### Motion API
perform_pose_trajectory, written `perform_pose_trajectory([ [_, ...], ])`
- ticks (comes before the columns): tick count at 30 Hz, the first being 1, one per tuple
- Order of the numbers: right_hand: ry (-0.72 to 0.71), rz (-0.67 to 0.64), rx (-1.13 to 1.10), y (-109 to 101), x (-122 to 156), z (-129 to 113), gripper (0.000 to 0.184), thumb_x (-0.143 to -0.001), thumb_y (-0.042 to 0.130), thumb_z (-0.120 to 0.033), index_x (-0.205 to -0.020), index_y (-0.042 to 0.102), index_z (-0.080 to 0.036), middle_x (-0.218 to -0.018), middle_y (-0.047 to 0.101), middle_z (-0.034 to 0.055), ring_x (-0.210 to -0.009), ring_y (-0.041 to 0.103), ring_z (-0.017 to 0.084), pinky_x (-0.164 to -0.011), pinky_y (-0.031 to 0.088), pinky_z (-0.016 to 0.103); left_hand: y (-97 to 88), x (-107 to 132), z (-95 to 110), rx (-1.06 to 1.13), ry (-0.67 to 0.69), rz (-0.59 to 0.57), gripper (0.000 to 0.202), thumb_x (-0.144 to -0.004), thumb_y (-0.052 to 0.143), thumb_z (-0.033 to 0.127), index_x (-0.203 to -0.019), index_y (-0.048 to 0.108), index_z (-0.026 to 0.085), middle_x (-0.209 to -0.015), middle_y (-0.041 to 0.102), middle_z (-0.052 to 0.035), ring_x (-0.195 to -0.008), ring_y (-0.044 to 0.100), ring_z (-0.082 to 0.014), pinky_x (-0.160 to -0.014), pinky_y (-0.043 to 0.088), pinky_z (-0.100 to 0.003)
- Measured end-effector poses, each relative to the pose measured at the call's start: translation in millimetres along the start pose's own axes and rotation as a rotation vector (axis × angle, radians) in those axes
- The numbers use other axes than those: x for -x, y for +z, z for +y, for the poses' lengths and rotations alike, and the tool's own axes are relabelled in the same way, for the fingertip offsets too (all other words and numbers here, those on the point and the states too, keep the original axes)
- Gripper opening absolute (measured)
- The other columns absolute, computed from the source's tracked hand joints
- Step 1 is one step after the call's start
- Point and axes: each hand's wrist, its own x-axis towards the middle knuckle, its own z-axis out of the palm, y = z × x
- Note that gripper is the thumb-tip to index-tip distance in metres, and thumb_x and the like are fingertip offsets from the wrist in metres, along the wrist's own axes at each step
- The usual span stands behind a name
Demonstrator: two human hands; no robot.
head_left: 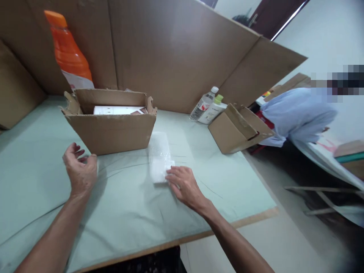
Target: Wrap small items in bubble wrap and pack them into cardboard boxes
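Note:
My right hand (184,185) lies on the near right edge of a flat white bubble-wrap packet (159,155), fingers stretched over it. A small white piece (170,163), perhaps a label or flap, shows by the fingertips. My left hand (81,167) is held above the table at the left with its fingers loosely bent and thumb apart, and nothing shows in it. Just beyond it stands an open cardboard box (113,132). Inside that box is a white carton (116,110), partly hidden by the front wall.
A tall orange bottle (71,53) stands behind the box. Toward the right are a clear bottle (202,105), a white bottle with a green cap (212,110) and a second cardboard box (233,131). Cardboard panels (165,53) wall the green-covered table (127,212). Another person (298,110) is at right.

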Motion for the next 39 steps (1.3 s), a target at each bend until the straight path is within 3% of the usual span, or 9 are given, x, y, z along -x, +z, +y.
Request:
perform_pose_trajectory([
  [5, 0.018, -0.042, -0.203, -18.3, 41.5, -26.3, 0.025, -0.099, 0.061, -0.036, -0.119, 0.069, -0.024, -0.133, 0.069, 0.0089, -0.127, 0.061, 0.026, -0.106, 0.045, 0.046, -39.5, 40.9, 34.8, -0.009, 0.217, -0.044, 0.054, -0.084, 0.069, 0.025, -0.136, 0.055, 0.027, -0.136, 0.063, -0.0073, -0.12, 0.064, -0.0284, -0.1, 0.056, -0.051],
  [8, 0.187, 0.001, -0.154, -10.4, 35.3, -9.7, 0.033, -0.099, 0.059, -0.037, -0.128, 0.066, -0.024, -0.135, 0.067, 0.0113, -0.129, 0.06, 0.028, -0.106, 0.047, 0.049, -53.7, 82.3, 53.3, -0.129, 0.317, -0.282, 0.037, -0.088, 0.064, 0.031, -0.125, 0.065, 0.027, -0.122, 0.071, -0.0048, -0.104, 0.069, -0.0252, -0.083, 0.06, -0.042],
  [12, 0.287, -0.063, -0.046, 13.6, 20.4, 4.3, 0.032, -0.092, 0.066, -0.031, -0.121, 0.068, -0.018, -0.138, 0.064, 0.0167, -0.13, 0.058, 0.034, -0.103, 0.048, 0.054, -46.6, 130.2, 55.9, -0.133, 0.48, -0.64, 0.024, -0.091, 0.057, 0.025, -0.112, 0.069, 0.021, -0.116, 0.072, -0.0078, -0.111, 0.066, -0.0251, -0.088, 0.059, -0.041],
  [18, 0.175, 0.051, -0.059, 29.3, 14.0, -10.9, 0.009, -0.095, 0.059, -0.02, -0.096, 0.068, -0.022, -0.138, 0.065, 0.0121, -0.136, 0.052, 0.031, -0.107, 0.043, 0.051, -32.2, 166.3, 44.9, -0.16, 0.643, -0.715, 0.031, -0.091, 0.056, 0.015, -0.121, 0.064, 0.021, -0.123, 0.067, -0.0107, -0.116, 0.061, -0.026, -0.099, 0.055, -0.046],
  [21, 0.189, 0.045, -0.036, 31.9, 15.7, -14.0, 0.01, -0.093, 0.062, -0.02, -0.1, 0.069, -0.021, -0.138, 0.065, 0.0129, -0.136, 0.053, 0.032, -0.108, 0.042, 0.05, -30.3, 175.5, 44.2, -0.26, 0.758, -0.768, 0.032, -0.089, 0.056, 0.012, -0.12, 0.065, 0.019, -0.133, 0.062, -0.0141, -0.126, 0.055, -0.0302, -0.104, 0.051, -0.051],
  [26, 0.143, 0.089, -0.068, 16.0, 41.0, -18.5, 0.038, -0.093, 0.064, -0.029, -0.13, 0.06, -0.018, -0.146, 0.057, 0.0175, -0.135, 0.053, 0.031, -0.107, 0.044, 0.049, -27.4, 174.3, 40.8, -0.395, 0.872, -0.818, 0.038, -0.085, 0.056, 0.007, -0.121, 0.064, 0.017, -0.144, 0.056, -0.0164, -0.136, 0.047, -0.0344, -0.109, 0.048, -0.053],
  [31, 0.001, -0.069, -0.098, 12.1, 61.3, -27.9, 0.047, -0.09, 0.068, -0.029, -0.136, 0.059, -0.019, -0.147, 0.058, 0.0163, -0.136, 0.052, 0.032, -0.106, 0.045, 0.053, -18.9, 168.5, 34.7, -0.418, 0.927, -0.792, 0.036, -0.086, 0.053, 0.006, -0.119, 0.065, 0.016, -0.138, 0.062, -0.0151, -0.132, 0.051, -0.0345, -0.106, 0.048, -0.053],
  [35, 0.1, -0.008, -0.171, 24.9, 56.8, -30.7, 0.025, -0.096, 0.058, -0.017, -0.117, 0.07, -0.021, -0.126, 0.072, 0.0115, -0.121, 0.064, 0.027, -0.101, 0.049, 0.048, -17.6, 167.8, 38.3, -0.336, 0.854, -0.797, 0.025, -0.092, 0.05, 0.008, -0.105, 0.068, 0.019, -0.115, 0.074, -0.0099, -0.114, 0.064, -0.0283, -0.097, 0.051, -0.047],
  [39, 0.177, -0.023, -0.412, 20.3, 59.4, -36.8, 0.023, -0.1, 0.055, -0.022, -0.116, 0.071, -0.024, -0.108, 0.078, 0.0052, -0.099, 0.072, 0.021, -0.092, 0.056, 0.039, -28.2, 164.8, 45.5, -0.24, 0.713, -0.88, 0.017, -0.097, 0.051, 0.018, -0.099, 0.067, 0.021, -0.092, 0.076, -0.0035, -0.086, 0.069, -0.0203, -0.083, 0.053, -0.038],
])
